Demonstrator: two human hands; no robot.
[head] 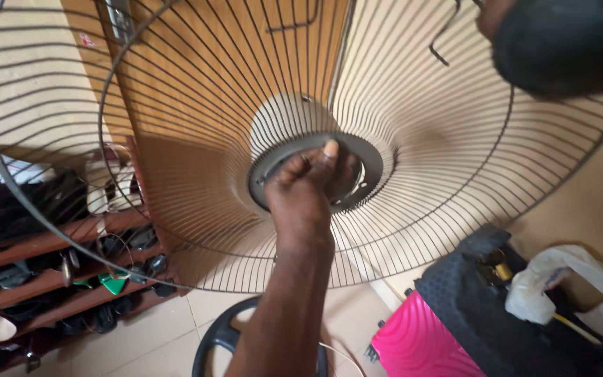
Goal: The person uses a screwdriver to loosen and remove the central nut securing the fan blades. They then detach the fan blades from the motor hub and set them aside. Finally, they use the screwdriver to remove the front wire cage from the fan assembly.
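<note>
Head camera view: a round wire fan guard [420, 174] fills most of the frame, its grey centre ring [375, 164] mid-picture. A wooden door [197, 84] stands behind it, a shoe rack [50, 272] at lower left, a pink suitcase [413, 345] at lower right. One hand [308, 188], which side unclear, reaches up from the bottom edge, fingers curled together against the ring, thumb raised.
</note>
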